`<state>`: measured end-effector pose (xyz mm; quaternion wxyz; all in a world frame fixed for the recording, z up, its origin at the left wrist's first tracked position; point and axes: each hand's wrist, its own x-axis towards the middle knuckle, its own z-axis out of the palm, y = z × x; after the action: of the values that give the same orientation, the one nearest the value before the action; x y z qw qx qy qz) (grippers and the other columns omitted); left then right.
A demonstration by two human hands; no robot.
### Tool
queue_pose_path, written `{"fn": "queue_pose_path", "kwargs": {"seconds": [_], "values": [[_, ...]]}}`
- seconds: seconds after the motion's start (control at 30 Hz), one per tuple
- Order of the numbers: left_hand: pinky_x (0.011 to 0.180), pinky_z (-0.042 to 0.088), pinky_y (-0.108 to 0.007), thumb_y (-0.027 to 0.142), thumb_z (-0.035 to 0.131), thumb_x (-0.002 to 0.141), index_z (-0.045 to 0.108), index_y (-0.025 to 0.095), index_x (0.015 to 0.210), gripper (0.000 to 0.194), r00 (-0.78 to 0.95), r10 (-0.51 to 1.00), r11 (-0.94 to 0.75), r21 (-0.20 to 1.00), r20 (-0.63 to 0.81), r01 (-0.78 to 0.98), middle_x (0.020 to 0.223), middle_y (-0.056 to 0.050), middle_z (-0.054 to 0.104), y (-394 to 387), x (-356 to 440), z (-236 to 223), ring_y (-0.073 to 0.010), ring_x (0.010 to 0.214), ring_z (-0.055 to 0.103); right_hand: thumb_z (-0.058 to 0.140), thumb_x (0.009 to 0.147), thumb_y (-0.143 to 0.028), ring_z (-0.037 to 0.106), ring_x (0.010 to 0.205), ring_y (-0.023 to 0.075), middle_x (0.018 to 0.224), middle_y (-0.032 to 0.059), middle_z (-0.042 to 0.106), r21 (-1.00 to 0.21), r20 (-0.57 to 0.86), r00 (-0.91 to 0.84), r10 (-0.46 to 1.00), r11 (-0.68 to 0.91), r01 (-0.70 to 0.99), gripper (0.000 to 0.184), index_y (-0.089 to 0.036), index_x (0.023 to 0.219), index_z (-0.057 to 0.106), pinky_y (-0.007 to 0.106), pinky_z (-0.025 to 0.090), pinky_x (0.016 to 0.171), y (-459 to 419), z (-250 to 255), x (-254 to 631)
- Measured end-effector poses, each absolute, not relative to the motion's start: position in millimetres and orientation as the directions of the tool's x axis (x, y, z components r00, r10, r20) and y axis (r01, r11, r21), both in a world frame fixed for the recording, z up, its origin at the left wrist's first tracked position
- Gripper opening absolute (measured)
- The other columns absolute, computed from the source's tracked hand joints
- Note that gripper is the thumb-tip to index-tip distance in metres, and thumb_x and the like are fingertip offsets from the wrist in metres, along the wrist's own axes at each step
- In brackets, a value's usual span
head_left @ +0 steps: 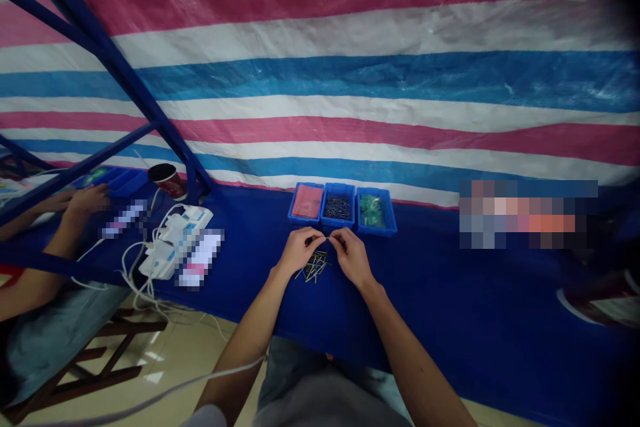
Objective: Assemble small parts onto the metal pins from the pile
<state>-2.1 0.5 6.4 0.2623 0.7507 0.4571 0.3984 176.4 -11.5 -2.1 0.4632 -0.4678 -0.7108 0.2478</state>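
My left hand and my right hand meet above the blue table, fingertips pinched and almost touching. Between them shows a small thin piece, too small to name, with both pinches at its ends. Just below lies a loose pile of thin, brass-and-dark screw-like pieces. Behind my hands, three blue bins stand in a row. The left bin has pink sheets, the middle bin dark screw-like pieces, and the right bin green plastic-looking items.
On the left are a white power strip with tangled cables, a blurred-out phone-like object and a dark red cup. Blue frame bars separate a co-worker's hands. Another cup is at right. Striped sheeting hangs behind.
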Motion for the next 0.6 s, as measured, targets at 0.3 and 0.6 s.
{"fn": "queue_pose_path", "kwargs": {"seconds": [0.3,0.6], "values": [[0.064,0.04,-0.024,0.033,0.061,0.092,0.073,0.017,0.088,0.02,0.265,0.897,-0.441,0.757,0.354,0.482,0.076,-0.003,0.067,1.4,-2.6,5.1,-0.0125,0.066,0.056,0.049,0.098,-0.029,0.058,0.076,0.0183,0.084,0.0033,0.06,-0.778,0.42,-0.127,0.899,0.428,0.46,0.019,-0.021,0.086,0.06,0.029,0.042,0.069,-12.7,-2.0,176.9],[0.064,0.04,-0.024,0.037,0.06,0.092,0.073,0.016,0.088,0.025,0.268,0.898,-0.439,0.755,0.35,0.488,0.075,-0.003,0.067,0.7,-1.9,6.1,-0.0128,0.066,0.056,0.044,0.101,-0.034,0.056,0.074,0.0177,0.081,0.0032,0.057,-0.765,0.415,-0.109,0.903,0.412,0.494,0.028,-0.021,0.079,0.057,0.029,0.04,0.067,-11.8,-3.5,176.4]]}}
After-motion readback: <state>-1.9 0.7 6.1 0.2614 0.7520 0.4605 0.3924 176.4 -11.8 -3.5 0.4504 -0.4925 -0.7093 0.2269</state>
